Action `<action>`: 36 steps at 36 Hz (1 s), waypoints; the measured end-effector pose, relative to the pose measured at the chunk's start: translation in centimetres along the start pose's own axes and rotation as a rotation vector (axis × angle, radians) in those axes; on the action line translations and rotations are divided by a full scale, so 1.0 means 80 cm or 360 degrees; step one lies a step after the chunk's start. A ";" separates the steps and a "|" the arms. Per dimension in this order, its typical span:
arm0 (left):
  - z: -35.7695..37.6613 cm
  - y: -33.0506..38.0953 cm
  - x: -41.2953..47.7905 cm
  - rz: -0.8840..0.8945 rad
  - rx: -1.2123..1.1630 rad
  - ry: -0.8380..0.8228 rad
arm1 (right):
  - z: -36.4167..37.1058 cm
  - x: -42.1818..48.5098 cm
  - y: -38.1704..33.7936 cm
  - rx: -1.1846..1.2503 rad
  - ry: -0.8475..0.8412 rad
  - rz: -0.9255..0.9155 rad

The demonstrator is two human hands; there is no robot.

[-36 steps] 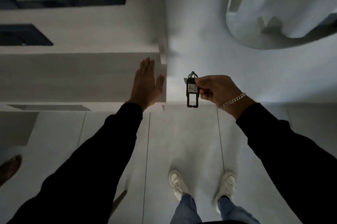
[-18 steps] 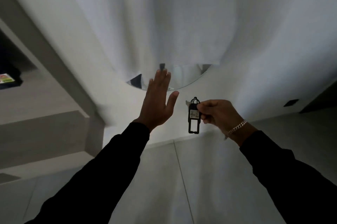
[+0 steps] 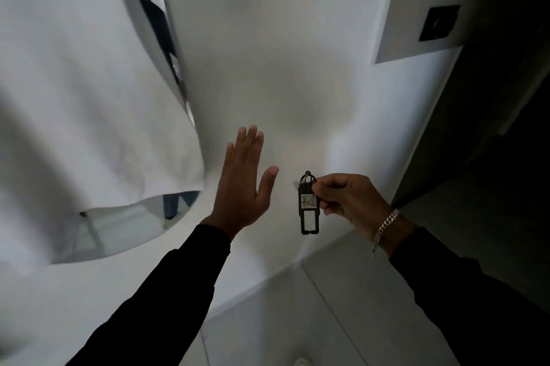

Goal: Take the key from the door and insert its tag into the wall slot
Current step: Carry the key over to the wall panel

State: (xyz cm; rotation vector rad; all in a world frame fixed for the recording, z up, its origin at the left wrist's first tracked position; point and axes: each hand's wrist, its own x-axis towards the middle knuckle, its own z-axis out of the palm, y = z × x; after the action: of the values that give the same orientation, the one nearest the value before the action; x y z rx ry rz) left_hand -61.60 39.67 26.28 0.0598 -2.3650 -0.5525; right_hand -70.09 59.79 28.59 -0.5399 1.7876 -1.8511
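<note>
The right hand is pinched shut on the top of a flat black plastic key tag, an elongated rectangle with a small pale label near its upper half and an open cut-out window below it. Thumb and forefinger clamp the tag just under its metal ring, and what looks like the silvery key shows as a pale blur just beyond the ring, on the side away from the palm; it is too smeared to read clearly. The tag hangs below the fingertips with its long axis near vertical, free end pointing down at the floor.

The dark square wall slot unit, set in a pale grey rectangular wall plate, lies well above this hand and off to its outer side, far from the tag. That is the relation the next move depends on: the tag has to travel up and outward from the right hand. Whether its free lower end would need turning to meet the opening is only a guess, since the slot's own mouth cannot be made out here.

The left hand is open, fingers together and thumb spread, palm toward the white wall, holding nothing. It sits across from the tag on its inner side and is clearly farther from the slot, so the right hand is the better placed.
</note>
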 end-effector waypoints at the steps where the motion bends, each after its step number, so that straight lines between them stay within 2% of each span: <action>1: 0.014 0.002 0.014 0.0028 -0.0001 0.0018 | -0.014 0.009 -0.002 -0.0004 0.0017 -0.0010; 12: 0.188 0.065 0.229 0.0320 -0.0043 0.0158 | -0.226 0.134 -0.052 -0.0036 0.0168 -0.0118; 19: 0.292 0.113 0.352 0.0361 -0.0126 0.0163 | -0.353 0.206 -0.082 0.0005 0.0261 -0.0188; 29: 0.465 0.202 0.476 0.0340 -0.0043 0.0185 | -0.560 0.289 -0.079 0.0001 0.0168 -0.0212; 36: 0.526 0.258 0.553 0.0271 0.0099 0.0250 | -0.686 0.340 -0.115 -0.0126 0.0063 -0.0239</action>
State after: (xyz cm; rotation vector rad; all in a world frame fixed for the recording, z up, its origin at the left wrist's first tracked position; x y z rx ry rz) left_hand -120.00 65.65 34.30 -0.0670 -2.2084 -0.3780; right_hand -125.58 87.02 32.96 -0.6886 1.8992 -1.9075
